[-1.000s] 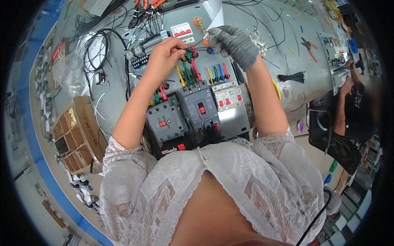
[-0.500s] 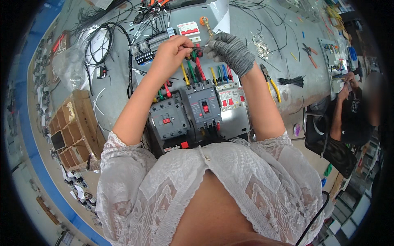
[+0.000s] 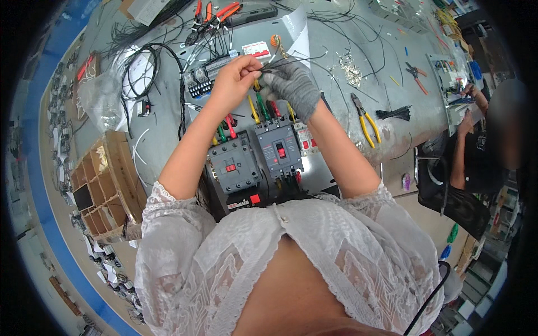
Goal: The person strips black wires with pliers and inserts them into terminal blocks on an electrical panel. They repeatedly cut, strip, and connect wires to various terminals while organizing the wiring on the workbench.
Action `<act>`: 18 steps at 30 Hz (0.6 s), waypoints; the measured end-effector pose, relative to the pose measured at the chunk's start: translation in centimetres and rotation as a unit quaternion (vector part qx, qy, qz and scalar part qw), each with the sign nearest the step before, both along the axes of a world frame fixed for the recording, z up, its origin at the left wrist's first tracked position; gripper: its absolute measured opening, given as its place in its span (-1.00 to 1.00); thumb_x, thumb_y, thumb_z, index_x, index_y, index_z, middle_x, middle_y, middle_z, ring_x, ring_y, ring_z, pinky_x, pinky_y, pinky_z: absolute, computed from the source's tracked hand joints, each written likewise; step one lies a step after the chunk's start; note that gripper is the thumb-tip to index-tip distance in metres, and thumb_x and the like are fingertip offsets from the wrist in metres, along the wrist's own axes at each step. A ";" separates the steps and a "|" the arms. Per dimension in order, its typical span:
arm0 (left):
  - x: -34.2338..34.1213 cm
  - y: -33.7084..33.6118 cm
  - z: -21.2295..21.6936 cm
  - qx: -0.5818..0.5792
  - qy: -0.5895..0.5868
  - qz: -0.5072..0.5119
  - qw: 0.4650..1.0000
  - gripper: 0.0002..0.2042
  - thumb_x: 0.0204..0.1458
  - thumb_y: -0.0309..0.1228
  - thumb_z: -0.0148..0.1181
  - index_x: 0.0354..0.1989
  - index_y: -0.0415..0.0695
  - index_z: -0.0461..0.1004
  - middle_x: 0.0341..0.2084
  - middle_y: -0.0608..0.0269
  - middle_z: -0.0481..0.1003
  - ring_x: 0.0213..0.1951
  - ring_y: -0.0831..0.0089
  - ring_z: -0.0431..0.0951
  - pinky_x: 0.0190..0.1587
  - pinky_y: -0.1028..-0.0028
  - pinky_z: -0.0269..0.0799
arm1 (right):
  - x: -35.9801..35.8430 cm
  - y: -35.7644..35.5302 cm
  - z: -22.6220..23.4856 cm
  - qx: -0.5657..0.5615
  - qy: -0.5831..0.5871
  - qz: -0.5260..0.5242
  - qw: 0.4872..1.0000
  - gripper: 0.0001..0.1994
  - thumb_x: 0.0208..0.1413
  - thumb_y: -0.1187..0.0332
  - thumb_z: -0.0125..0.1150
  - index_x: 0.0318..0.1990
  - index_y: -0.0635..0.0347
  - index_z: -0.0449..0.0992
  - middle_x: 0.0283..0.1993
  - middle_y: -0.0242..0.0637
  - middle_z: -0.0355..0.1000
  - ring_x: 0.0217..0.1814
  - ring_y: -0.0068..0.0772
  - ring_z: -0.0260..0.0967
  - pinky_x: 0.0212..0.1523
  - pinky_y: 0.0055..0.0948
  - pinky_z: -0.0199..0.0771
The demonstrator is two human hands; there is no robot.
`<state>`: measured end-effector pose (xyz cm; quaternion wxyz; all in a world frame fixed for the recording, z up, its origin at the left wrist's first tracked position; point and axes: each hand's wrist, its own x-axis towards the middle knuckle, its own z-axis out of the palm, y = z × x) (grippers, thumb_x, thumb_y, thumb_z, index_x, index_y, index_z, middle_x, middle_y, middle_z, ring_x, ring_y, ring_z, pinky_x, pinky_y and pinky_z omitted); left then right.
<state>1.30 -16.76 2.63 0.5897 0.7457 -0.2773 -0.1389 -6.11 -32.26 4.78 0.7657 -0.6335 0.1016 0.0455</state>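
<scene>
My left hand (image 3: 236, 81) is bare and closed in a pinch on thin black wires (image 3: 305, 59) above the panel. My right hand (image 3: 296, 88), in a grey glove, is closed on the same wires right beside it, and loose ends stick out beyond the glove. Below the hands, yellow, green and red cables run into a grey moulded-case circuit breaker (image 3: 278, 149). A grey contactor (image 3: 233, 163) sits to its left, and small white breakers (image 3: 306, 140) sit partly under my right forearm. Past my fingers is a white breaker with a red switch (image 3: 256, 50).
Yellow-handled pliers (image 3: 365, 121) and a bundle of black cable ties (image 3: 394, 113) lie at right, near scattered metal terminals (image 3: 350, 70). Orange-handled tools (image 3: 216, 15) lie at the back. A divided cardboard box (image 3: 106, 187) stands at left. Another person (image 3: 468, 140) works at far right.
My right hand has turned and come slightly lower and to the left. Wire ends now show stretching out rightward over the glove. The whole view has shifted slightly.
</scene>
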 end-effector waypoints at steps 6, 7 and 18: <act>0.5 0.2 0.4 -0.017 0.105 -0.029 0.994 -0.86 0.04 -0.60 0.06 -0.20 -0.26 0.39 -0.40 0.38 0.44 -0.38 0.66 0.46 -0.28 0.65 0.36 | 1.3 -0.6 -0.2 0.034 0.029 -0.032 0.998 -0.80 0.01 0.49 0.21 -0.20 0.34 0.43 -0.38 -0.24 0.48 -0.47 -0.51 0.43 -0.44 -0.57 0.49; 0.4 0.2 0.3 -0.012 0.100 -0.037 0.994 -0.85 0.05 -0.59 0.05 -0.19 -0.26 0.39 -0.39 0.37 0.44 -0.36 0.65 0.47 -0.26 0.64 0.37 | 1.0 -0.6 -0.2 0.026 0.037 -0.027 0.999 -0.80 0.01 0.49 0.22 -0.20 0.34 0.43 -0.38 -0.24 0.48 -0.47 -0.52 0.43 -0.43 -0.57 0.48; 0.5 -0.1 -0.5 0.005 0.049 -0.025 0.998 -0.88 0.05 -0.58 0.03 -0.24 -0.25 0.43 -0.47 0.34 0.45 -0.44 0.57 0.53 -0.34 0.57 0.40 | 0.9 0.0 -1.3 0.051 0.010 -0.086 0.995 -0.91 0.02 0.50 0.20 -0.31 0.26 0.45 -0.50 -0.31 0.44 -0.58 -0.56 0.36 -0.58 -0.59 0.39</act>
